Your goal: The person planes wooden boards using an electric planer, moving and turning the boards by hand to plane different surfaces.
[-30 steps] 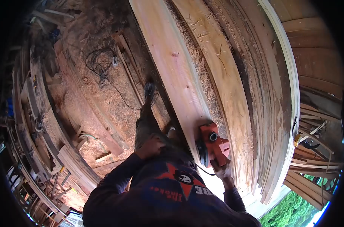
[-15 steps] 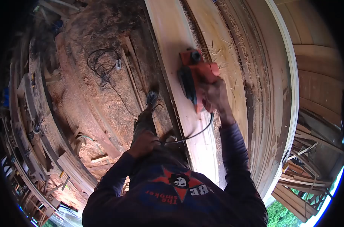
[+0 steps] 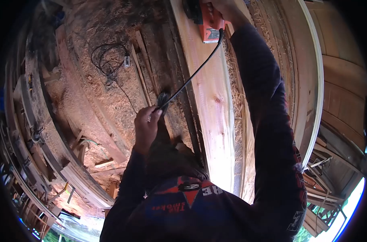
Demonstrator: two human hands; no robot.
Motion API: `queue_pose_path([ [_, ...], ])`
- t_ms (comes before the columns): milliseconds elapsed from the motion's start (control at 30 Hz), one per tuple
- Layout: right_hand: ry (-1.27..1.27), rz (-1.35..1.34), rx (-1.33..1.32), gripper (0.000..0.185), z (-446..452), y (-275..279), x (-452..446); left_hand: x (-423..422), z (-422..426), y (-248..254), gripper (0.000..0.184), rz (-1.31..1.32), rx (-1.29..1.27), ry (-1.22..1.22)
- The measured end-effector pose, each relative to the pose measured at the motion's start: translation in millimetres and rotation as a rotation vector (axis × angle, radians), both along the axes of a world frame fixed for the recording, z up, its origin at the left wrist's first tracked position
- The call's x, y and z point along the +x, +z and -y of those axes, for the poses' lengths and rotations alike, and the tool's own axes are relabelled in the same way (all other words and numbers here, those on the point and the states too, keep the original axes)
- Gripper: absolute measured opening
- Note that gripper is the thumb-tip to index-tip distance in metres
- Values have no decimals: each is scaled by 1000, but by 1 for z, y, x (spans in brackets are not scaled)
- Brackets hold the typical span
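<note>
An orange and black electric planer (image 3: 210,29) rests on a long pale board (image 3: 209,86) near the top of the head view. Wrapped round its handle is my right hand (image 3: 226,9), with that arm stretched far forward; the planer's front is cut off by the frame edge. From its rear a black power cord (image 3: 195,73) runs back to my left hand (image 3: 147,123), which pinches it between thumb and fingers beside the board. The board's surface shows a few knots.
Curly shavings (image 3: 234,80) lie in the gap beside the board, with more planks stacked to the right. On the sawdust-covered floor are a coiled cable (image 3: 107,60) and a white socket block (image 3: 127,61). Timber offcuts (image 3: 80,181) pile up at left.
My right hand has pushed the planer forward along the board, toward the top of the view. My left hand has risen from my thigh with the cord, which is now stretched straighter.
</note>
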State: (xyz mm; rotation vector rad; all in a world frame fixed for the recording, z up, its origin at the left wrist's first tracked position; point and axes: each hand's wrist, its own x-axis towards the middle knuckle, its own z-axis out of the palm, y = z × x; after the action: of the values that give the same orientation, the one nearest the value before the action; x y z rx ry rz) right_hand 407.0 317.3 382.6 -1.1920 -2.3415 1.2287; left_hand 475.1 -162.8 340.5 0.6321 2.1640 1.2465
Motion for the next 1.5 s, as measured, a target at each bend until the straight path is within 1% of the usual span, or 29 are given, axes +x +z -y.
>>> queue_pose_path([
  [67,16,-283,-336,11,14,-22,26,-1,19,6,19,-65,-8,-5],
  [100,-9,-279,-346,11,16,-51,57,3,35,1,18,-104,-76,-35],
  [133,354,-221,159,17,12,-87,96,9,48,-4,17,-164,-59,-71],
  [167,708,-141,680,24,10,-101,127,17,61,-5,17,-198,-96,-153],
  [200,526,147,277,24,76,-55,171,25,73,-5,17,-244,-126,-231],
  [300,475,367,471,42,220,20,282,67,112,-18,18,-225,-138,-448],
  [333,588,630,614,40,262,33,323,84,124,-21,17,-223,-88,-520],
  [400,418,297,512,41,341,32,419,120,140,-9,16,-146,-133,-690],
  [433,310,182,383,42,379,34,462,139,149,-5,16,-163,-127,-703],
  [500,-1,-3,64,36,456,40,550,179,162,2,14,-228,-114,-1003],
  [600,-119,102,-178,25,552,66,660,248,191,0,12,-46,-141,-1172],
  [633,-54,164,-61,23,586,57,700,268,195,10,12,-49,-146,-1175],
  [700,76,183,106,21,630,59,753,301,197,29,15,-44,-203,-1425],
  [733,107,185,142,21,647,54,774,312,200,28,15,-53,-200,-1414],
  [800,-11,169,46,21,651,72,770,325,208,20,15,-130,-145,-1479],
  [900,-16,137,39,21,628,72,743,317,216,13,17,-43,-194,-1382],
  [933,128,174,128,21,614,67,732,310,219,9,18,15,-219,-1335],
  [967,118,216,96,21,603,64,718,301,220,3,20,66,-215,-1290],
  [1000,37,204,3,21,587,67,692,293,220,3,20,81,-215,-1276],
  [1067,123,173,12,24,552,59,651,273,220,5,23,-99,-229,-1213],
  [1100,-17,136,-129,30,536,59,624,265,224,-1,26,-139,-192,-1180],
  [1133,-43,234,-236,36,515,64,596,258,224,1,26,-135,-191,-1172],
  [1200,-52,52,-200,38,481,57,543,241,216,13,23,-146,-244,-1056],
  [1233,33,120,-165,37,458,67,509,231,211,18,23,-145,-239,-1058],
  [1300,-23,52,-165,35,422,53,455,213,205,24,20,-143,-237,-1007],
  [1400,-8,110,-300,32,364,87,357,182,203,20,20,-187,-281,-920],
  [1433,37,119,-208,28,341,73,332,173,201,16,20,-180,-278,-925],
  [1467,117,149,-74,27,316,55,305,165,199,9,19,-133,-242,-814],
  [1500,354,279,309,29,284,23,277,160,198,5,18,-85,-210,-701],
])
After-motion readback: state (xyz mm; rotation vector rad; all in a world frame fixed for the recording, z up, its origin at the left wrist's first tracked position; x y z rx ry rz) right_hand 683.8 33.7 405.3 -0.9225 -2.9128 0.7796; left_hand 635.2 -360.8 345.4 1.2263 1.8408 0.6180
